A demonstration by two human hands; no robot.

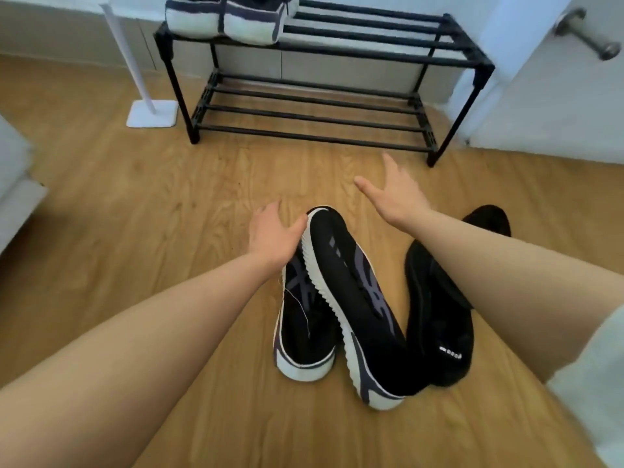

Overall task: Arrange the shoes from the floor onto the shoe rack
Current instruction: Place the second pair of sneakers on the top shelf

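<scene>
Two black sneakers with white soles lie on the wood floor in front of me: the left sneaker [305, 319] flat, the right sneaker [351, 292] tipped on its side and leaning over it. My left hand [273, 236] hovers at their toe end, fingers spread, thumb touching the tipped sneaker's sole. My right hand [395, 194] is open above the floor beyond the sneakers, holding nothing. Two plain black shoes sit to the right, one [435, 319] beside the sneakers, another [491, 219] partly hidden behind my right forearm. The black two-tier shoe rack [337, 49] stands ahead.
A pair of white and dark shoes [226, 18] rests on the rack's top left. A white stand with a flat base [152, 113] is left of the rack. A white door [557, 96] with a handle is at right, white furniture [13, 184] at far left.
</scene>
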